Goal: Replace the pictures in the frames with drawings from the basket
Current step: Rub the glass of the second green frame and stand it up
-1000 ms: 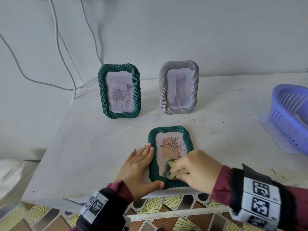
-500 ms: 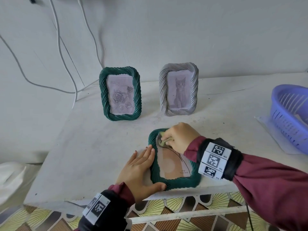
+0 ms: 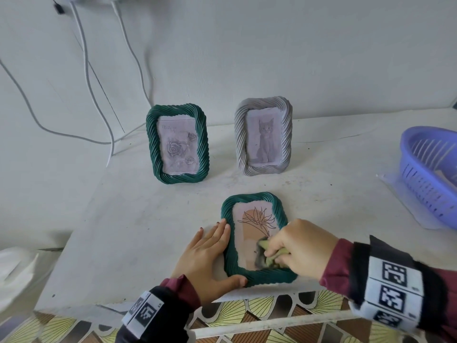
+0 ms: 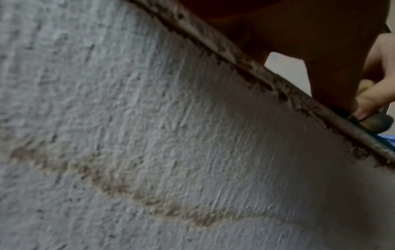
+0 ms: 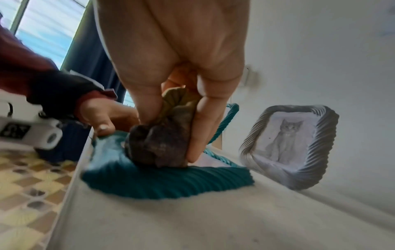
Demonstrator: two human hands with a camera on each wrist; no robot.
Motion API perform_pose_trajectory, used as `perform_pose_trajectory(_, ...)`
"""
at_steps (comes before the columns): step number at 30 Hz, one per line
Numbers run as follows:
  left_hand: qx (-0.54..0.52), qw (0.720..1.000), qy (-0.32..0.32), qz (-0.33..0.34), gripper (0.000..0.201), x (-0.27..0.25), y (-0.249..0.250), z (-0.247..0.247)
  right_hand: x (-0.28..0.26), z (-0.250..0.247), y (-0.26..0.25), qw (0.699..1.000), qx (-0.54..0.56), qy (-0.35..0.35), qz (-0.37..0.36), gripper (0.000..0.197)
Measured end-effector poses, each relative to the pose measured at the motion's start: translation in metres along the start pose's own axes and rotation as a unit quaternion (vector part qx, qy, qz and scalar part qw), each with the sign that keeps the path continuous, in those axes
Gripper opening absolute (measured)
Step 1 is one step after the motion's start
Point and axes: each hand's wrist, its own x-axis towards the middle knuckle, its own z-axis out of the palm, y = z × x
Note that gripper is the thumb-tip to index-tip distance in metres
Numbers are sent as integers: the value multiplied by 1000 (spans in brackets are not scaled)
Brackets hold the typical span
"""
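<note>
The step in hand looks like wiping the glass of the green frame, which lies flat, face up, near the front edge of the table, showing a line drawing of a flower over a tan shape. The right hand pinches a bunched, grimy yellow-green cloth between thumb and fingers and presses it onto the lower part of the glass. The left hand lies flat with straight fingers against the frame's left side, thumb hooked at its front left corner, steadying it. Two more frames stand upright toward the back edge: a green one with a rose drawing and a grey one with a cat. The purple basket sits at the right edge. Next, I judge, the cloth must cover the rest of the glass with light pressure, then the frame needs standing up.
</note>
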Motion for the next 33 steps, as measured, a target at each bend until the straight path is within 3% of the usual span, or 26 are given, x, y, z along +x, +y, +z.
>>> perform_pose_trajectory(8, -6, 1000, 5, 8, 107, 0, -5, 4, 35, -4, 9, 997, -16, 75, 32, 29)
perform_pose_trajectory(12, -30, 999, 22, 18, 108, 2, -6, 6, 44, -5, 11, 982, 91, 156, 56, 27)
perform_pose_trajectory(15, -142, 986, 82, 11, 102, 1, -6, 7, 42, 5, 5, 953, 198, 225, 49, 29)
perform_pose_trajectory(16, -182, 974, 137, -2, 93, 0, -5, 8, 41, 9, 1, 944, 228, 236, 40, 30)
perform_pose_trajectory(19, -232, 919, 310, -69, 37, -2, 6, 2, 36, 19, -13, 922, 285, 262, 14, 37)
perform_pose_trajectory(21, -321, 887, 315, -106, 23, 0, 18, -8, 32, 24, -23, 906, 317, 280, 11, 50)
perform_pose_trajectory(24, -500, 812, 256, -160, 43, 4, 28, -18, 23, 30, -40, 895, 374, 242, -10, 80)
perform_pose_trajectory(26, -533, 789, 240, -191, 41, 8, 22, -22, 19, 36, -46, 897, 392, 202, -37, 91)
perform_pose_trajectory(28, -519, 796, 240, -198, 30, 9, 8, -27, 16, 44, -46, 892, 408, 186, -53, 91)
perform_pose_trajectory(30, -463, 830, 243, -193, 21, 8, -11, -34, 14, 54, -40, 887, 412, 203, -48, 83)
perform_pose_trajectory(33, -422, 866, 200, -179, 21, -1, -40, -54, 8, 72, -27, 906, 337, 254, -23, 73)
